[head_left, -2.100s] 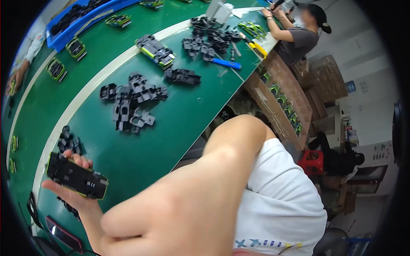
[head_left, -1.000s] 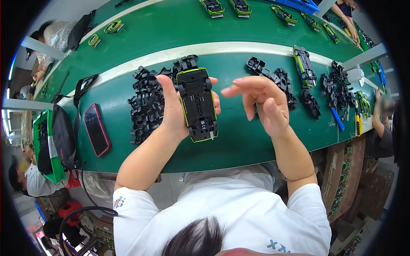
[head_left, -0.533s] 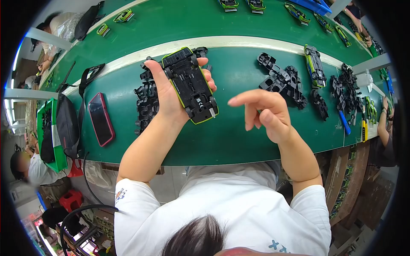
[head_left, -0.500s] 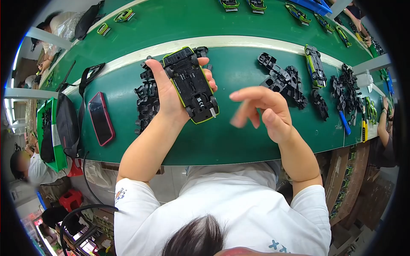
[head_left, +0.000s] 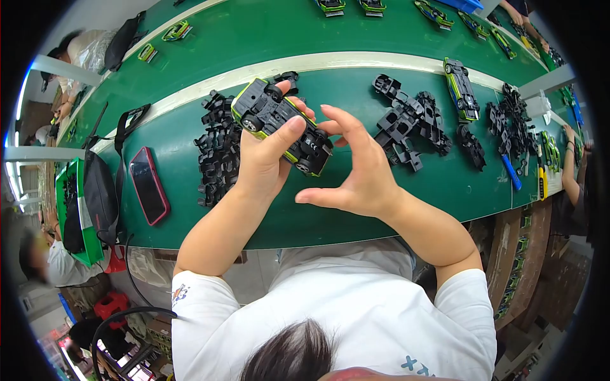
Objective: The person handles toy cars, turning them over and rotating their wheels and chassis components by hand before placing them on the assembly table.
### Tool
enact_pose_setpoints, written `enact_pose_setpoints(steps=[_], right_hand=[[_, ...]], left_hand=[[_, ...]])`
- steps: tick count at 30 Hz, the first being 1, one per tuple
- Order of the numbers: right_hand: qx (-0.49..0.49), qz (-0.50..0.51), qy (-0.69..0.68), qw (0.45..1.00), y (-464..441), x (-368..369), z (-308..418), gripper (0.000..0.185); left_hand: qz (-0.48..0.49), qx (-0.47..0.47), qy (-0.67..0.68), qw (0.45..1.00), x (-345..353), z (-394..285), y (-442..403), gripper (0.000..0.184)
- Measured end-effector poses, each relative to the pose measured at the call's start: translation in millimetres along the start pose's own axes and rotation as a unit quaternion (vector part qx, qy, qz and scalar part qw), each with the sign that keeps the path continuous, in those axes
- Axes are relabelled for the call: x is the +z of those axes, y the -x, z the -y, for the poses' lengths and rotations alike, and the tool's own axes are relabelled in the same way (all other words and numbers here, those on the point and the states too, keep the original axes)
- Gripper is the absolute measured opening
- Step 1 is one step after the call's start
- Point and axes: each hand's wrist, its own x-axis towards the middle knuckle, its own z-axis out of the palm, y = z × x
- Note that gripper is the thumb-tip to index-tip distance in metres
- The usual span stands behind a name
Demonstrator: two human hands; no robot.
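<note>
My left hand (head_left: 262, 162) grips a toy car (head_left: 260, 105) turned underside up, with its black base and wheels facing me and a bright green edge showing. The thumb lies across the base, and the fingers wrap the far side. My right hand (head_left: 365, 168) is open beside the car's lower right end, thumb and forefinger spread wide. Its middle fingertips are close to the car; whether they touch it I cannot tell. A pile of black plastic parts (head_left: 216, 149) lies left of the car. More black parts (head_left: 406, 120) are heaped to the right.
Another upturned toy car (head_left: 462, 89) lies at the right, near a blue-handled tool (head_left: 511, 173) and a yellow-and-black tool (head_left: 542, 174). A phone (head_left: 150, 185) and a black bag (head_left: 101, 184) lie left. Car bodies (head_left: 435, 14) sit on the green belt (head_left: 254, 35). Other people sit around.
The car has tilted in my left hand, and the thumb has moved from beside it onto its base. My right hand has moved left to the car and spread its fingers.
</note>
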Motion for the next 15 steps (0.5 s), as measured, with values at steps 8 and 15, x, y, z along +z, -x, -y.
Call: enact_pose_setpoints(steps=[8, 15], right_hand=[[-0.042, -0.079, 0.045, 0.995, -2, 5, -8, 0.077], [-0.064, -0.097, 0.087, 0.989, -4, 2, -11, 0.075]], left_hand=[[-0.011, -0.037, -0.051, 0.998, 10, 3, 4, 0.053], [-0.037, -0.097, -0.058, 0.993, 4, 5, 2, 0.042]])
